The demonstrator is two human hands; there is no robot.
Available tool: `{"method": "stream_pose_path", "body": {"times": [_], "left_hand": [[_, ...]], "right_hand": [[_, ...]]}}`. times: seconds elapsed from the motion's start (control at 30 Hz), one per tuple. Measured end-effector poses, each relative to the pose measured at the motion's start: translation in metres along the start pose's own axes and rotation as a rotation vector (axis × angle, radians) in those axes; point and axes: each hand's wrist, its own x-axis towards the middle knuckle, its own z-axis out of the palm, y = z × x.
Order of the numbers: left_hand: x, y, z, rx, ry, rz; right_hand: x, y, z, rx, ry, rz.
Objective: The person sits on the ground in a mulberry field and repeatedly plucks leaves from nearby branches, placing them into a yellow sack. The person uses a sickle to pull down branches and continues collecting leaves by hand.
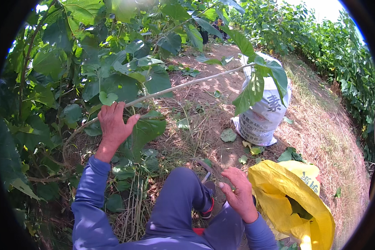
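My left hand is closed around a long pale branch that bends out of the leafy shrub at the left. Large green leaves hang from the branch's far end, in front of a white woven sack. Above my right knee is my right hand, thumb and fingers apart, holding nothing visible. Just right of it, a yellow woven sack lies with its mouth open, dark green leaves inside. A sickle rests on the ground by my shoe.
Dense leafy shrubs stand close on the left; another green row runs along the right. Dry grass and fallen leaves lie on the soil. Cut stalks are beside my left leg. A person is partly visible far back.
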Motion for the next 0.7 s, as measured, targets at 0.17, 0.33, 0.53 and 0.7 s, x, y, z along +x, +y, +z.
{"method": "stream_pose_path", "body": {"times": [0.17, 0.33, 0.53, 0.7], "left_hand": [[-0.018, 0.008, -0.017, -0.038, -0.015, 0.013], [-0.036, 0.013, -0.029, -0.124, -0.055, 0.002], [-0.051, 0.024, -0.037, -0.149, -0.053, 0.022], [-0.060, 0.029, -0.038, -0.208, -0.079, -0.074]], "right_hand": [[0.030, 0.019, -0.022, -0.064, 0.213, 0.078], [0.068, 0.020, -0.057, -0.292, 0.431, 0.006], [0.113, 0.007, -0.086, -0.581, 0.482, -0.181], [0.139, 0.057, -0.119, -0.919, 0.413, -0.072]]}}
